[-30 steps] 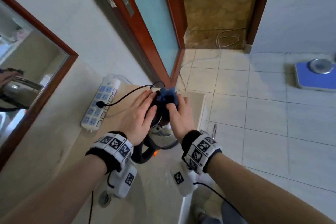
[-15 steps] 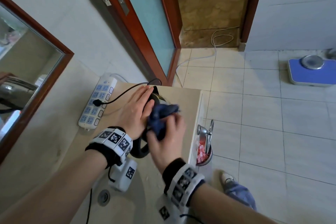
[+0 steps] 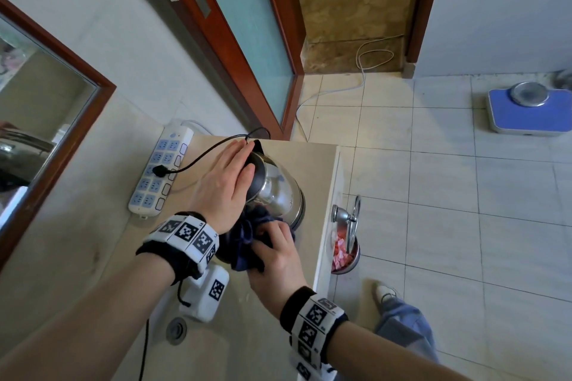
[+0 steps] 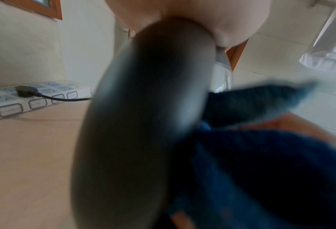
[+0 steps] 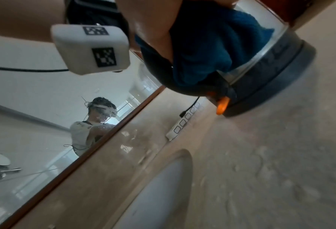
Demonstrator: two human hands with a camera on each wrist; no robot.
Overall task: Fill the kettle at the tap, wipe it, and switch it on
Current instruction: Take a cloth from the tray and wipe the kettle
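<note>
so our right hand (image 3: 272, 252) has dragged the bunched blue cloth (image 3: 244, 241) from the kettle (image 3: 275, 185) top down to its lower-centre handle side, fingers curled round it, left hand (image 3: 226, 182) still flat on the lid, so wiping's nearly done and the orange switch (image 5: 221, 106) comes next.

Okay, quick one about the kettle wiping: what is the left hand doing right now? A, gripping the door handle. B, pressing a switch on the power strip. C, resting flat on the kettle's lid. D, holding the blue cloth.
C: in the head view the left hand lies with straight fingers on top of the kettle, while the right hand grips the blue cloth against the kettle's lower side.
</note>
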